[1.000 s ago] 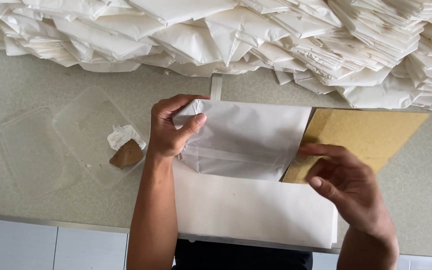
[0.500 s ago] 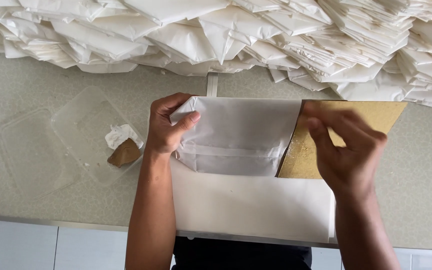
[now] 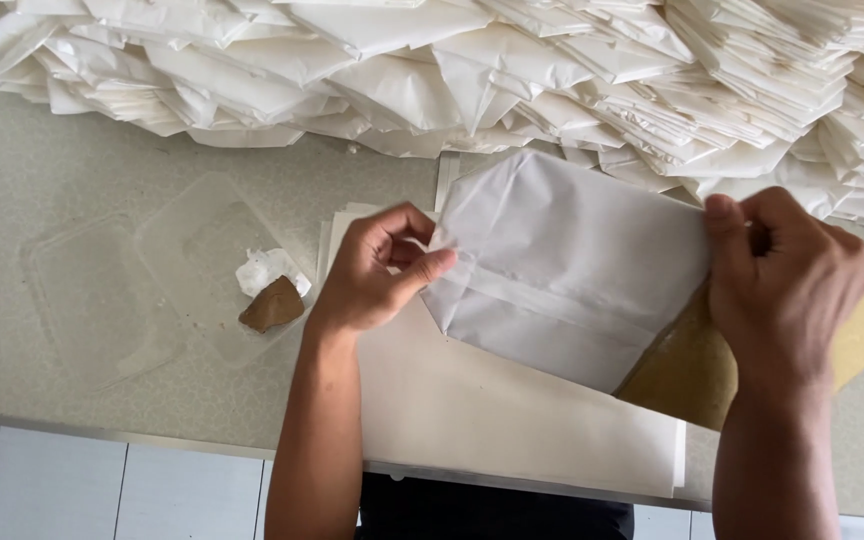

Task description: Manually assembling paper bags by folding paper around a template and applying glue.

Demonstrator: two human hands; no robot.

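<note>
A heap of folded white paper bags lined the far edge of the bench. Nearer, the white paper bag lay between both hands, its long axis running left to right, tilted. The right hand pinched its right edge over brown cardboard; the left hand pinched its left edge, equally near.

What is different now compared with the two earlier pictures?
The right hand left the brown card and now grips the right edge of the white bag; the card is mostly hidden under the bag. The left hand still holds the bag's left edge. The pile is unchanged.
</note>
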